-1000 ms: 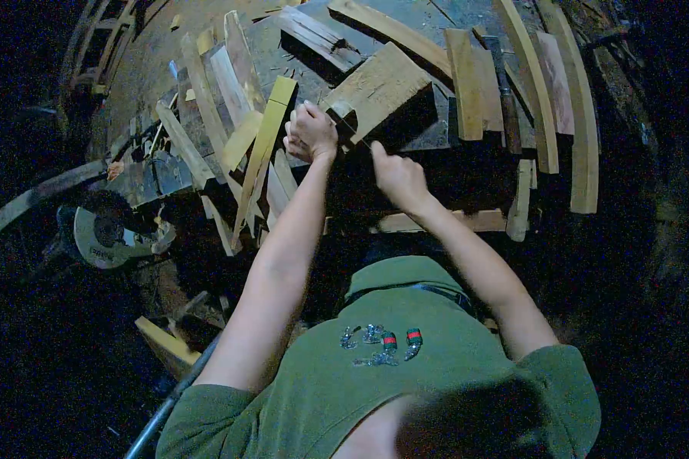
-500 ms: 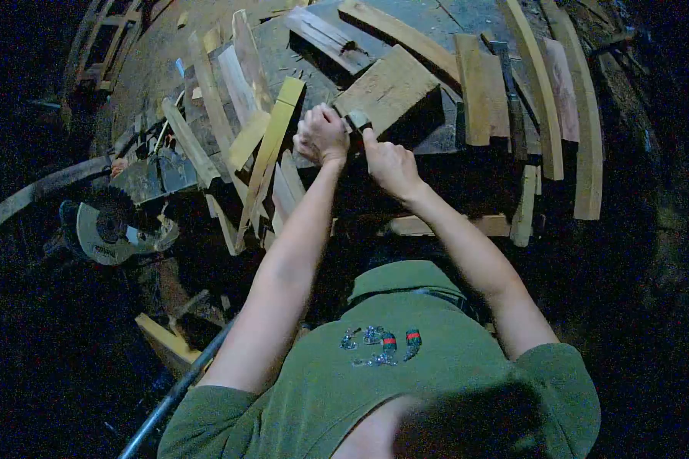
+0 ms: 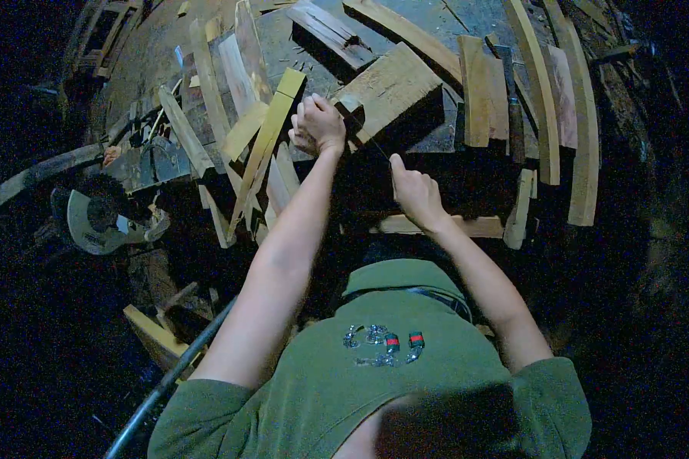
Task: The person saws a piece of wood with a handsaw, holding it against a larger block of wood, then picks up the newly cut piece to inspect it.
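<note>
A thick wooden block [image 3: 390, 84] is seen lying at the near edge of the bench [image 3: 429, 19], among loose slats and curved offcuts. It is judged heavy, stiff and rough-sawn, unlikely to slip, and best gripped across its broad faces near a corner. A thin dark tool [image 3: 364, 130], too small and dim to be identified, is held against the block's near corner; it is judged light and rigid, to be gripped at both ends. The left hand [image 3: 318, 122] is raised with the arm nearly straight, its fingers curled shut around the tool's upper end. The right hand [image 3: 415, 187] is set lower and closer to the body, elbow bent, its fingers pinched together at the tool's lower end. A circular saw [image 3: 99, 222] is seen well apart, off the bench's left edge.
</note>
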The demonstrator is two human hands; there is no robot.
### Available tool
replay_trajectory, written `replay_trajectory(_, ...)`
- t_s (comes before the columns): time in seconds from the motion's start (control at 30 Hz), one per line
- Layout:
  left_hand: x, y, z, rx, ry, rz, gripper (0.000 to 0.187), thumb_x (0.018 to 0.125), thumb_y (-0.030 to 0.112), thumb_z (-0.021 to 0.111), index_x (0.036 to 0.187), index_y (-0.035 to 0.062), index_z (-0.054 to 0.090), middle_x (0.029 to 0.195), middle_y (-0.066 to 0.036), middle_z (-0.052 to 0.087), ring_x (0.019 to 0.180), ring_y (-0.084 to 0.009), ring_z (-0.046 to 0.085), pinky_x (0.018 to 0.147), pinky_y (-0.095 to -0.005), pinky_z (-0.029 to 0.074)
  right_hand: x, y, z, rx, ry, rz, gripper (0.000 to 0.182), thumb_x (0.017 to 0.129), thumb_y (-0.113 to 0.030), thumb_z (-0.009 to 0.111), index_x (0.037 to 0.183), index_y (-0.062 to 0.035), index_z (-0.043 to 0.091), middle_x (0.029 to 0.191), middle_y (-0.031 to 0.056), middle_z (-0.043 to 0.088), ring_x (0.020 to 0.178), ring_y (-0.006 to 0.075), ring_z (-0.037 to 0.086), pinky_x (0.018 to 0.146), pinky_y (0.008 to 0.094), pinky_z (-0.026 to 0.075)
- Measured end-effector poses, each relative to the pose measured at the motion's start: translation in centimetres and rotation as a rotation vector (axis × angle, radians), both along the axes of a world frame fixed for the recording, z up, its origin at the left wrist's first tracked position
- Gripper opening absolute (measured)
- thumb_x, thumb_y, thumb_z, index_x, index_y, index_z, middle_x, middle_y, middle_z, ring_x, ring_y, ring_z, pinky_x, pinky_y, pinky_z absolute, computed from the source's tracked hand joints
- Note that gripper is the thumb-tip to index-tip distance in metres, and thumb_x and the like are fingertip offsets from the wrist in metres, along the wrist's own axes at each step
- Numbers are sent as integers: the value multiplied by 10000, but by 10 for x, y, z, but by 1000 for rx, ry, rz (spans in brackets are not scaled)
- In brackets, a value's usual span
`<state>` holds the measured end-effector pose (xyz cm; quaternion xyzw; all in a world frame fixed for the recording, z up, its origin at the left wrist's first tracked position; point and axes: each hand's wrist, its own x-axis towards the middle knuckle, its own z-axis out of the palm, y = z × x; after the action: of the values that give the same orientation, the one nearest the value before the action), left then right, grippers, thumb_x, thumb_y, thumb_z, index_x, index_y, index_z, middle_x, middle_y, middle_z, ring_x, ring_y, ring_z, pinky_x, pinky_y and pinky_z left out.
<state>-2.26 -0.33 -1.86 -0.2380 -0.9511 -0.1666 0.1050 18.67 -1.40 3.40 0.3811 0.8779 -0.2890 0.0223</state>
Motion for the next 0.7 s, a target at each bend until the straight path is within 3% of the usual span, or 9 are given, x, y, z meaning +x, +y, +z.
replay_trajectory(0.17,-8,-1,-17,113,87,-122,269,848,276,423,705,82,544,743,-101,574,714,-305,531,616,-425,380,-56,23,-9,58,98,-41,157,798,-109,435,952,-76,442,618,172,605,575,347,621,484,462,499)
replay_trajectory(0.27,-4,2,-12,136,59,-35,276,847,273,429,705,63,540,727,-123,562,707,-310,529,613,-431,378,-77,29,-5,78,159,-61,152,802,-111,427,951,-78,442,612,174,603,568,348,620,484,465,500)
replay_trajectory(0.5,-4,0,-10,42,83,14,253,841,284,441,695,105,543,727,-58,572,684,-270,531,571,-410,363,0,-2,-4,33,13,1,135,814,-140,428,935,-82,443,587,170,596,541,338,616,455,445,499)
replay_trajectory(0.57,4,2,1,20,187,11,242,838,287,451,684,123,540,713,-37,564,673,-253,526,554,-393,352,-15,2,-6,82,63,-18,141,810,-137,433,938,-79,450,586,167,597,538,335,616,448,438,498)
replay_trajectory(0.63,7,3,2,22,164,-7,243,838,289,452,686,121,540,719,-36,569,681,-250,530,559,-392,357,-45,18,-15,141,147,-35,211,820,-118,411,1017,-75,473,590,164,589,538,326,606,454,431,488)
replay_trajectory(0.7,-3,1,-11,30,122,-15,237,837,294,458,706,120,550,740,-40,580,713,-250,551,591,-399,374,-83,31,-10,148,143,-63,193,827,-132,414,1000,-66,467,592,173,587,561,342,608,478,453,490)
